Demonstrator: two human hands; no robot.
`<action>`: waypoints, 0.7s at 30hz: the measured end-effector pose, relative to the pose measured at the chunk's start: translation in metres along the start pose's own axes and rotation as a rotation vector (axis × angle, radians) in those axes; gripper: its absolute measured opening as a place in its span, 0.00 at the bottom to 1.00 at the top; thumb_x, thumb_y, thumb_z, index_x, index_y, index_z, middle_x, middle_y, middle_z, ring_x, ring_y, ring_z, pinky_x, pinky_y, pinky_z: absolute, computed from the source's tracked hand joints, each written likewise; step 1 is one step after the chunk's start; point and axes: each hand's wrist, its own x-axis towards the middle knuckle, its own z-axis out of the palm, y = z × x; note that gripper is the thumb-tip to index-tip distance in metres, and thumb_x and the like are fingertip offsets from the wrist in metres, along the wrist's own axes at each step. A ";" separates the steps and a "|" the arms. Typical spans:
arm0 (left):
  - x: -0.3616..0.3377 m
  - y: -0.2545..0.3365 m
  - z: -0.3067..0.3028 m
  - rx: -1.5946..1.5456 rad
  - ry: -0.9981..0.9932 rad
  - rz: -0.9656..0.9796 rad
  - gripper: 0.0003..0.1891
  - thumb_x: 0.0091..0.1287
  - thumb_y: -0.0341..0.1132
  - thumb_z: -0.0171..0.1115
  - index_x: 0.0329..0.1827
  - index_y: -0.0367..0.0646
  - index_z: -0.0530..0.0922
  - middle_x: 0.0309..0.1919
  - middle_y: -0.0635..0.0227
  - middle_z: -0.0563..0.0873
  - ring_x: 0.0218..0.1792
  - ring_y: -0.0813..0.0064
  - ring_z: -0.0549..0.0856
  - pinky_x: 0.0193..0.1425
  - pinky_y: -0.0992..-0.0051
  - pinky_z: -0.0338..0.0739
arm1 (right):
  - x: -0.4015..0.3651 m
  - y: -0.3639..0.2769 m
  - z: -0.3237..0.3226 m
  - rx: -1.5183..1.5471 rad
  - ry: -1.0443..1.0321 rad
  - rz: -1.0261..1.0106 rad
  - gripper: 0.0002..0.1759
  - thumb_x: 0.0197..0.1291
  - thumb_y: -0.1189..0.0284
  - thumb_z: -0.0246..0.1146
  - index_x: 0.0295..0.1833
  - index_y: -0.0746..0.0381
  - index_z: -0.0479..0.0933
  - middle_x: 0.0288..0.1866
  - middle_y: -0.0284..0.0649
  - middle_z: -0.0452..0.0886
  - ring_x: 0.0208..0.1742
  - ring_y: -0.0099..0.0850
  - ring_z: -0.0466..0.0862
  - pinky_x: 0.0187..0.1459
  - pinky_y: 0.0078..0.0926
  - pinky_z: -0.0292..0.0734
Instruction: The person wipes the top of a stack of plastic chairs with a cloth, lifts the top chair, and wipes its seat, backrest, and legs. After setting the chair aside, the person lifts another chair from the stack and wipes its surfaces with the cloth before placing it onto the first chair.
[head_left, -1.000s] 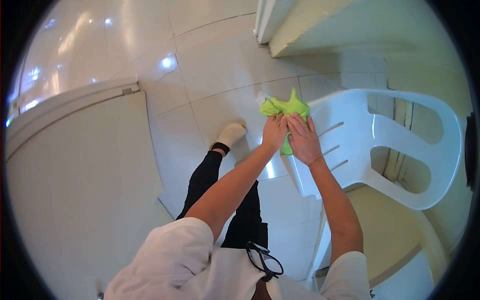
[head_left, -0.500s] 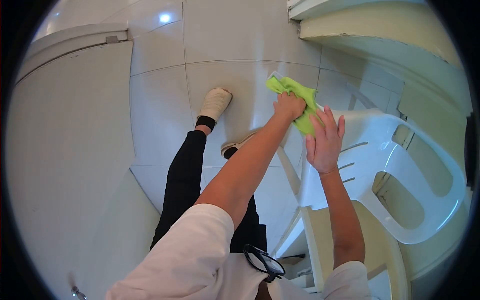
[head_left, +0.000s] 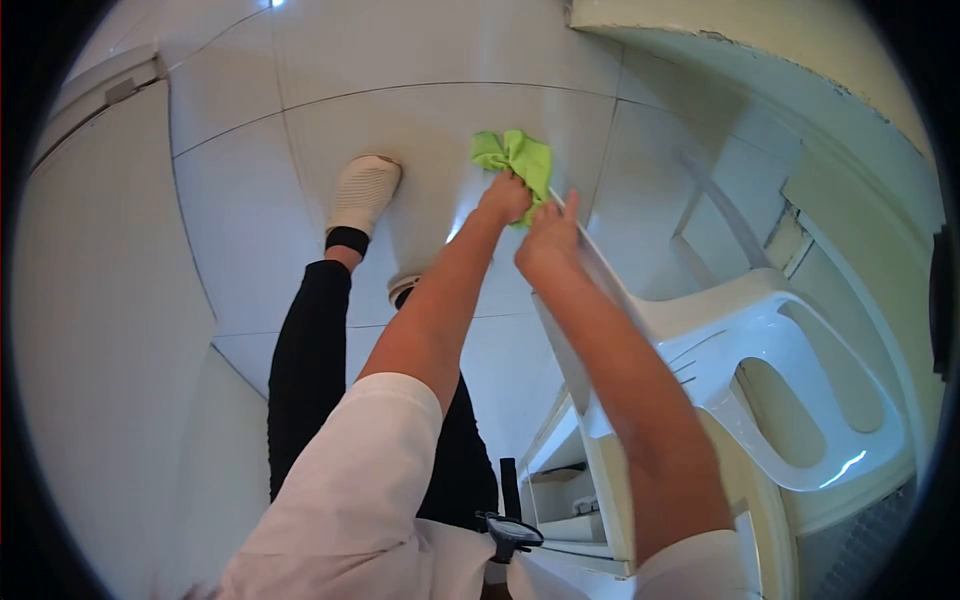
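Note:
My left hand (head_left: 503, 199) is closed around a bright green cloth (head_left: 518, 160) and holds it at the front edge of a white plastic chair (head_left: 740, 350). My right hand (head_left: 547, 244) sits just beside it, fingers curled over the same chair edge, touching the lower part of the cloth. The chair is tipped, its backrest with a cut-out opening pointing to the lower right. Both arms stretch forward from my white short sleeves.
Glossy white floor tiles (head_left: 420, 110) lie below. My legs in black trousers and a white shoe (head_left: 364, 190) stand to the left of the chair. A large white panel (head_left: 90, 330) fills the left side. A pale wall and ledge (head_left: 800, 80) run along the upper right.
Both hands and the green cloth have moved along the chair to its far front edge. My right hand, flat and spread before, now curls over the edge. The view tilted further down.

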 end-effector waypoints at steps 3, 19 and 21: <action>0.013 -0.014 0.015 -0.599 0.220 -0.263 0.25 0.64 0.41 0.49 0.63 0.44 0.73 0.65 0.58 0.73 0.65 0.56 0.69 0.68 0.62 0.66 | 0.033 0.004 0.030 -0.105 0.133 -0.012 0.27 0.67 0.64 0.44 0.69 0.63 0.66 0.66 0.39 0.71 0.73 0.33 0.61 0.72 0.64 0.31; -0.245 0.293 -0.159 -0.591 0.261 0.029 0.08 0.50 0.26 0.62 0.32 0.32 0.79 0.44 0.43 0.80 0.46 0.47 0.80 0.48 0.58 0.75 | -0.339 0.079 0.091 0.345 0.537 0.106 0.07 0.54 0.75 0.56 0.32 0.59 0.81 0.32 0.39 0.78 0.47 0.35 0.77 0.66 0.63 0.54; -0.273 0.341 -0.191 -0.442 0.257 0.117 0.15 0.54 0.27 0.60 0.45 0.33 0.79 0.56 0.45 0.73 0.58 0.47 0.74 0.60 0.56 0.69 | -0.370 0.080 0.124 0.437 0.438 0.224 0.08 0.53 0.77 0.57 0.33 0.60 0.82 0.37 0.42 0.77 0.47 0.37 0.77 0.64 0.62 0.58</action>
